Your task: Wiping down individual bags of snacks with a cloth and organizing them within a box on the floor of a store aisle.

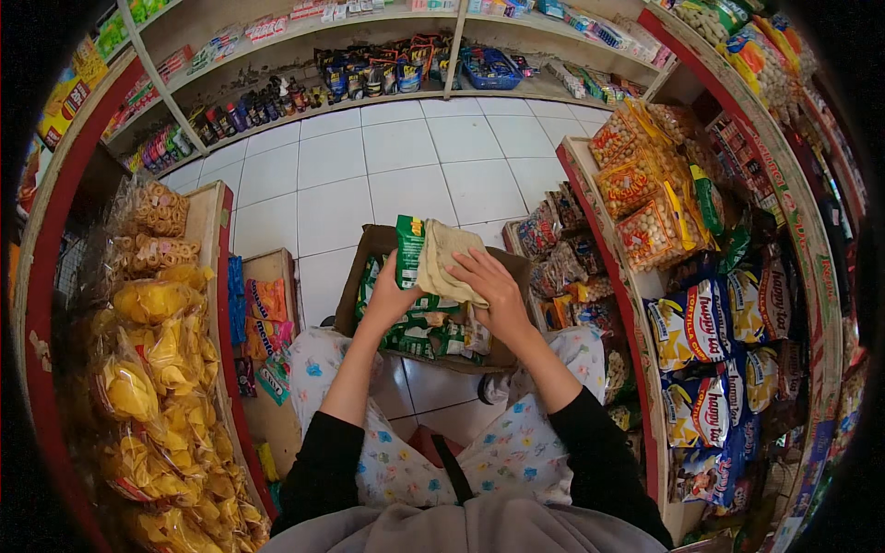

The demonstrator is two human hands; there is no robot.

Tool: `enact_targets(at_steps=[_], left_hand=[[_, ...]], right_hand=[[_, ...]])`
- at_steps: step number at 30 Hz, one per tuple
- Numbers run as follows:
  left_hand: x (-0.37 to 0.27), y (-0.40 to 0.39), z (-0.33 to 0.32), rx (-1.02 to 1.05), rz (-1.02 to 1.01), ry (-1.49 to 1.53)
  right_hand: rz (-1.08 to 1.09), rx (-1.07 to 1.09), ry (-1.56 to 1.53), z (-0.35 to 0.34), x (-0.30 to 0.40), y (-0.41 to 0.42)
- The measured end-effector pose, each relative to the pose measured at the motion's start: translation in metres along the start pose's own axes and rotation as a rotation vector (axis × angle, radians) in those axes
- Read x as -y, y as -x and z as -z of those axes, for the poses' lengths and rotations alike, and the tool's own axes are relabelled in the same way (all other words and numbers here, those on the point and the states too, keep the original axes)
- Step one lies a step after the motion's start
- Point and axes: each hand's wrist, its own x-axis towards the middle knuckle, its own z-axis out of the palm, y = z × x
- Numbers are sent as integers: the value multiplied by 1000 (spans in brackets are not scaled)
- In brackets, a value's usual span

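Note:
My left hand grips the lower left edge of a green packet with printing on it. A folded cream cloth lies against the packet's right side, with my right hand spread over it, fingers on its surface. Both hands are above an open cardboard box on the floor between my knees. Inside the box are several green packets, jumbled together; the hands and cloth hide part of them.
Shelves with bagged yellow chips stand at the left. At the right are shelves with tortilla chip bags and bagged round snacks. Small packets lie low beside my left knee. Beyond the tiled floor runs a stocked wall shelf.

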Motion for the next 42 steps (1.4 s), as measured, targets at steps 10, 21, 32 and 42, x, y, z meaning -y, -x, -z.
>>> enact_targets(at_steps=[10,21,32,42], left_hand=[[4,7,-6,128,-44,-261],[-15,9,1,-32,-97,-65],[-18,14,-1,108,392,872],[17,1,9,208,448,1189]], right_hand=[[-100,-12,-146,-11,-9,5],[62,42,-1,-11,6,4],[111,100,-199,-13,17,-1],[203,281,-94,-15,24,0]])
